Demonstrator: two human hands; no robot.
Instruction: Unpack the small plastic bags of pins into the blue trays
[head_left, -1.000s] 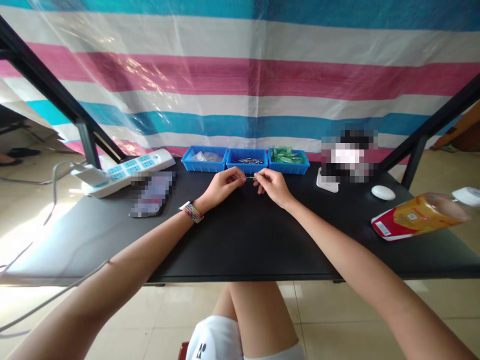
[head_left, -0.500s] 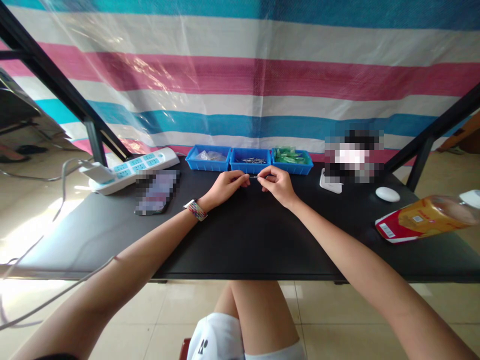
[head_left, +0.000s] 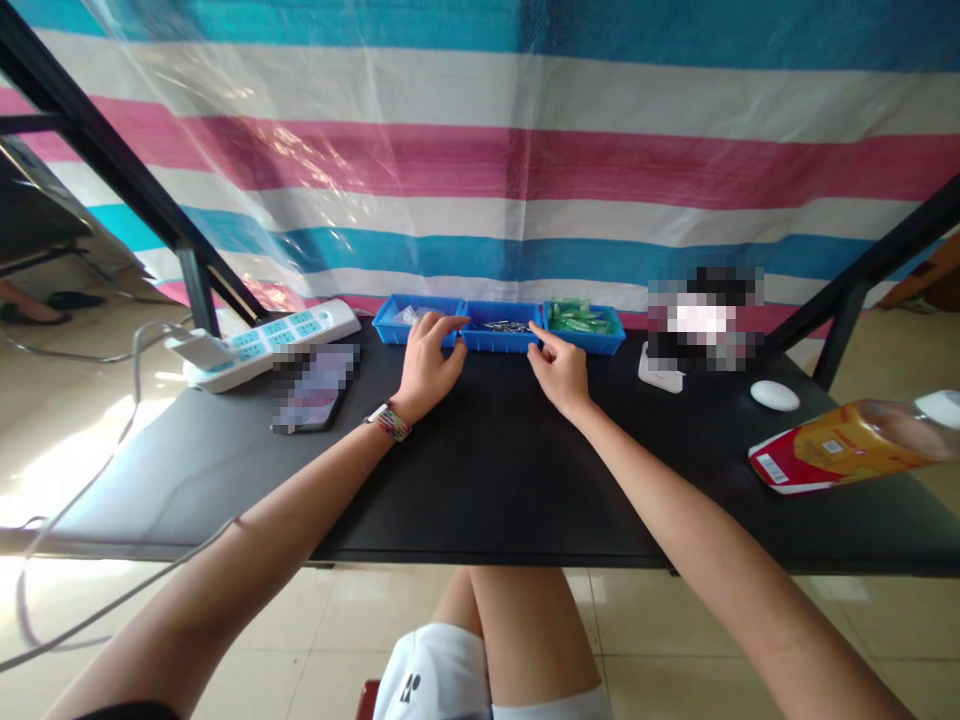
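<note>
Apparently Unfinished, With Stock Left To Draw On

Progress is hard to count from this view: no completed piece can be made out in either grasp, and all three blue containers hold loose stock, so I judge that a good share of the work remains.

The left hand [head_left: 427, 362] reaches over the near edge where the left tray [head_left: 391, 335] and the middle tray [head_left: 498, 343] meet. Its thumb and forefinger stand apart, with nothing visible between them; whether the fingers touch the rim is unclear. The right hand [head_left: 562, 372] is at the right end of the middle tray, forefinger extended towards its rim and thumb lower, the two tips separated. Nothing shows in its grasp either, though something very small could be hidden.

The containers stand in a row at the back of the bench [head_left: 495, 470]. Slim metal pieces [head_left: 506, 326] lie loosely in the middle tray, between the hands. The left tray holds whitish, clear-looking pieces [head_left: 406, 316], partly covered by the left hand. The right tray [head_left: 589, 344] is heaped with green pieces [head_left: 577, 317] that rise above its rim.

Well apart from the trays, a drink bottle [head_left: 840, 440] leans on the right, while a white power strip [head_left: 277, 336] lies on the left.
</note>
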